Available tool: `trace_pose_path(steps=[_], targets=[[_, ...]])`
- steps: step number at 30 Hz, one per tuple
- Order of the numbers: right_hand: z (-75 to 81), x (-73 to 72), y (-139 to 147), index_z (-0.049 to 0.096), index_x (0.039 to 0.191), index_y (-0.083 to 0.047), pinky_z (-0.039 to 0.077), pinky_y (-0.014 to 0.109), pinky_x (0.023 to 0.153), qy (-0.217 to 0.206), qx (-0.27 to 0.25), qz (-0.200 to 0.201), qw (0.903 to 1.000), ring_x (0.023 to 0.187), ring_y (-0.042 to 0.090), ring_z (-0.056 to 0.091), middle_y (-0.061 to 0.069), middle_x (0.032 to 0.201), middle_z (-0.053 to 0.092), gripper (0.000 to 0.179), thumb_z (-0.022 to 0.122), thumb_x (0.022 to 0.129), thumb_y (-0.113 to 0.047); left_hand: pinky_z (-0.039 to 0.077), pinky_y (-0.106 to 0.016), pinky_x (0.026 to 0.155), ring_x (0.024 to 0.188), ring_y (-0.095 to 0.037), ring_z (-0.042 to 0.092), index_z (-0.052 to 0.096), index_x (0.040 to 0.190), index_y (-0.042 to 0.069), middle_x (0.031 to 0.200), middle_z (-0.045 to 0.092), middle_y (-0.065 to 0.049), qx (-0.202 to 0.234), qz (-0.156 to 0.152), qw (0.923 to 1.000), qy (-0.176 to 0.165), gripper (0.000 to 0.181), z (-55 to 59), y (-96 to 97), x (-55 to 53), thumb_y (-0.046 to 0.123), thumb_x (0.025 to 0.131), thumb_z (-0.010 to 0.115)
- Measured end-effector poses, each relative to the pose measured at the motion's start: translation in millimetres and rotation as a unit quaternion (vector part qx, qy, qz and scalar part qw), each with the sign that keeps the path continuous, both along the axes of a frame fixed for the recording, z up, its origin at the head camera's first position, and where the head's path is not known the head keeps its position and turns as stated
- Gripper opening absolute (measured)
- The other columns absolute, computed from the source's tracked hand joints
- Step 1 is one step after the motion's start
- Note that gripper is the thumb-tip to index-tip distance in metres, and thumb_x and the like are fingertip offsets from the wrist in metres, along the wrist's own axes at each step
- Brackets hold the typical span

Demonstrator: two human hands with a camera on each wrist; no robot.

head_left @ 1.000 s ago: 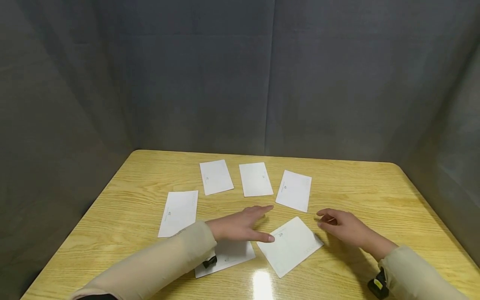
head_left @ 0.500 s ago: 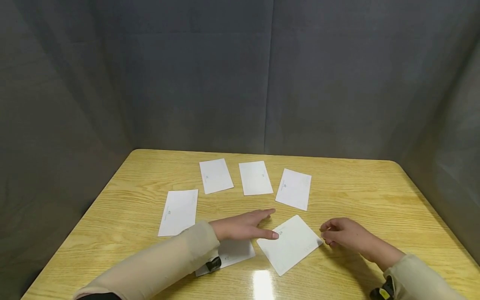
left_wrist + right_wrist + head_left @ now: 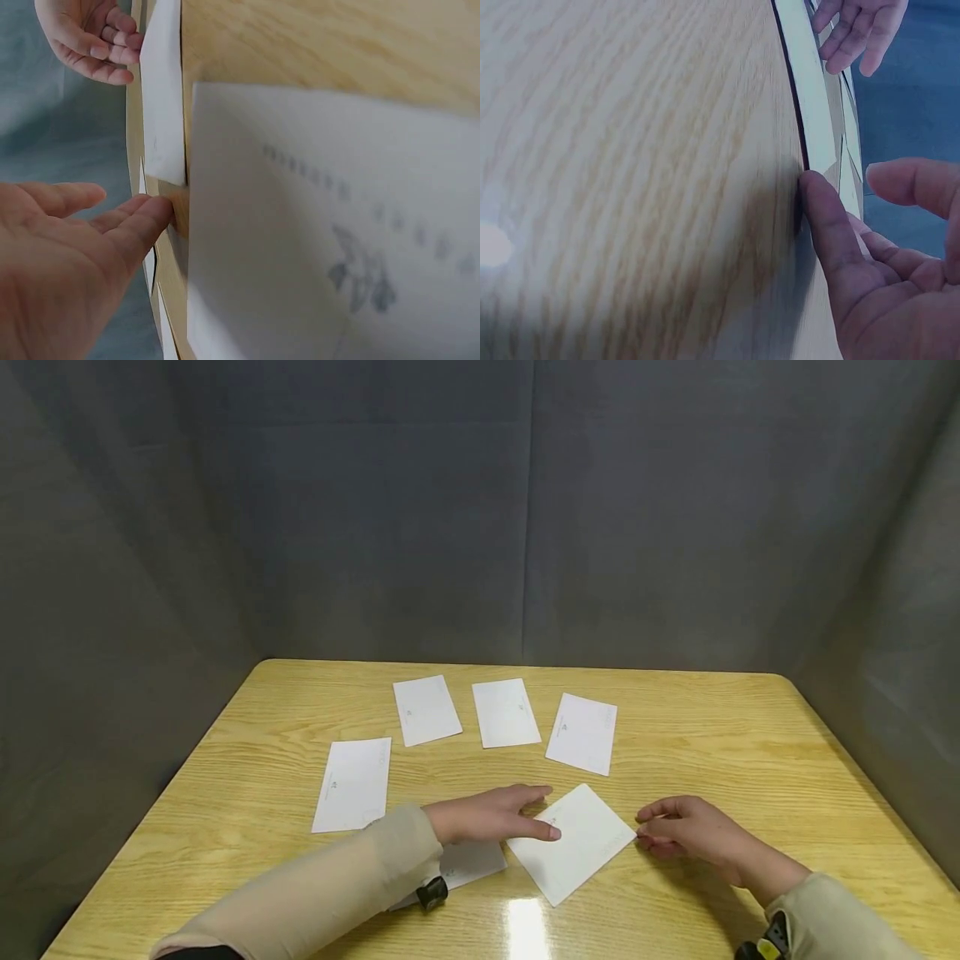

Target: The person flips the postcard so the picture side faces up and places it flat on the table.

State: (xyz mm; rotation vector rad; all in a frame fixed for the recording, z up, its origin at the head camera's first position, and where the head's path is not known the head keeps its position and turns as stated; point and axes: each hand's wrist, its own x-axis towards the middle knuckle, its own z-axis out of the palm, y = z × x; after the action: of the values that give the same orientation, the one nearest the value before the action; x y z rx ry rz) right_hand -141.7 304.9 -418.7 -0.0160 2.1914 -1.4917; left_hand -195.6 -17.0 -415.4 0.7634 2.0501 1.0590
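A white card [image 3: 573,845], tilted like a diamond on the table, lies between the two hands. My left hand [image 3: 487,815] reaches over its left side with fingers extended and thumb spread apart; it holds nothing, and whether it touches the card cannot be told. At the card's right corner is my right hand [image 3: 693,833], its fingers loosely bent. In the right wrist view one fingertip [image 3: 814,184] meets the card's edge [image 3: 810,105] from beside it, without a grip around it. Under the left forearm another white card [image 3: 472,862] is partly hidden.
Three white cards stand in a loose row toward the back: left card [image 3: 427,710], middle card [image 3: 506,714] and right card [image 3: 582,733]. One more card [image 3: 352,783] lies at the left. The wooden table [image 3: 712,735] ends at dark grey curtains [image 3: 375,527].
My right hand has come nearer to me and reached the card's right corner, its fingers lower. My left hand has shifted slightly right over the card. The cards lie as before.
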Motion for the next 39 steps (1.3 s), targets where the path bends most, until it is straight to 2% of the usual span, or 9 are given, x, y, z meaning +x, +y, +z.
trace_pose_path(steps=[4,9,12,16,20,24,28,34,39], targets=[[1.8,0.5,-2,0.045,0.133,0.024,0.059,0.036,0.088,-0.007,-0.017,-0.018,0.9997,0.101,0.022,0.069,0.012,0.107,0.071,0.047,0.057,0.103,-0.01,0.03,-0.04,0.119,0.15,-0.024,0.032,0.027,0.163,0.008,0.163,0.036,-0.01,0.017,0.013,0.9995,-0.025,0.078,0.6,0.7,0.9,0.04,0.101,0.062],[5.5,6.6,-5,0.018,0.143,0.032,0.057,0.032,0.092,-0.032,-0.057,-0.061,0.996,0.108,0.018,0.069,0.024,0.124,0.066,0.064,0.051,0.106,-0.009,0.032,-0.042,0.118,0.149,-0.029,0.034,0.028,0.162,0.004,0.161,0.038,-0.014,0.049,0.037,0.9964,-0.059,0.077,1.9,2.2,1.4,0.035,0.101,0.062],[3.9,13.2,-8,0.01,0.143,0.034,0.056,0.03,0.094,-0.052,-0.1,-0.087,0.9898,0.106,0.013,0.068,0.021,0.125,0.066,0.069,0.05,0.106,-0.009,0.031,-0.043,0.119,0.148,-0.03,0.035,0.03,0.161,0.002,0.16,0.04,-0.015,0.057,0.049,0.9951,-0.064,0.076,2.4,3.1,1.7,0.034,0.1,0.062],[-2.3,21.1,-13,0.006,0.144,0.033,0.055,0.028,0.094,-0.061,-0.169,-0.113,0.9772,0.101,0.009,0.07,0.01,0.115,0.07,0.068,0.048,0.106,-0.006,0.029,-0.042,0.12,0.149,-0.029,0.035,0.032,0.161,0.003,0.16,0.04,-0.014,0.061,0.061,0.9936,-0.073,0.076,2.8,4.3,1.3,0.034,0.099,0.063],[-9.1,24.8,-20,0.008,0.147,0.028,0.056,0.029,0.094,-0.066,-0.225,-0.158,0.9592,0.099,0.011,0.071,0.01,0.109,0.07,0.064,0.048,0.105,-0.001,0.027,-0.043,0.121,0.15,-0.029,0.032,0.031,0.16,0.001,0.162,0.038,-0.015,0.066,0.068,0.992,-0.083,0.076,3.8,5.7,1.4,0.033,0.099,0.063],[-14.0,25.5,-28,0.013,0.149,0.024,0.055,0.029,0.094,-0.081,-0.254,-0.209,0.9409,0.099,0.014,0.071,0.011,0.107,0.069,0.059,0.046,0.106,0.0,0.026,-0.044,0.122,0.151,-0.029,0.03,0.03,0.16,0.0,0.163,0.035,-0.016,0.069,0.073,0.9904,-0.095,0.076,3.9,6.1,2.2,0.032,0.099,0.062],[-16.9,23.6,-32,0.02,0.147,0.022,0.056,0.027,0.093,-0.081,-0.272,-0.23,0.9308,0.097,0.014,0.071,0.011,0.104,0.07,0.052,0.046,0.107,0.0,0.025,-0.045,0.122,0.151,-0.03,0.029,0.028,0.161,0.0,0.164,0.033,-0.017,0.071,0.07,0.99,-0.1,0.076,3.8,5.7,3.0,0.031,0.1,0.061],[-21.3,17.3,-37,0.043,0.129,0.017,0.058,0.024,0.084,-0.071,-0.245,-0.225,0.9406,0.088,0.012,0.071,0.008,0.095,0.071,0.03,0.052,0.105,0.001,0.025,-0.044,0.122,0.152,-0.029,0.028,0.027,0.161,0.0,0.165,0.031,-0.014,0.072,0.064,0.9897,-0.106,0.078,3.1,5.1,4.8,0.032,0.099,0.061],[-23.9,12.9,-41,0.047,0.127,0.018,0.059,0.023,0.078,-0.07,-0.209,-0.218,0.9507,0.083,0.012,0.072,0.009,0.091,0.072,0.028,0.052,0.106,0.0,0.025,-0.044,0.122,0.152,-0.028,0.029,0.028,0.162,0.003,0.164,0.033,-0.013,0.067,0.066,0.9897,-0.108,0.077,2.7,5.0,6.2,0.033,0.099,0.062]])
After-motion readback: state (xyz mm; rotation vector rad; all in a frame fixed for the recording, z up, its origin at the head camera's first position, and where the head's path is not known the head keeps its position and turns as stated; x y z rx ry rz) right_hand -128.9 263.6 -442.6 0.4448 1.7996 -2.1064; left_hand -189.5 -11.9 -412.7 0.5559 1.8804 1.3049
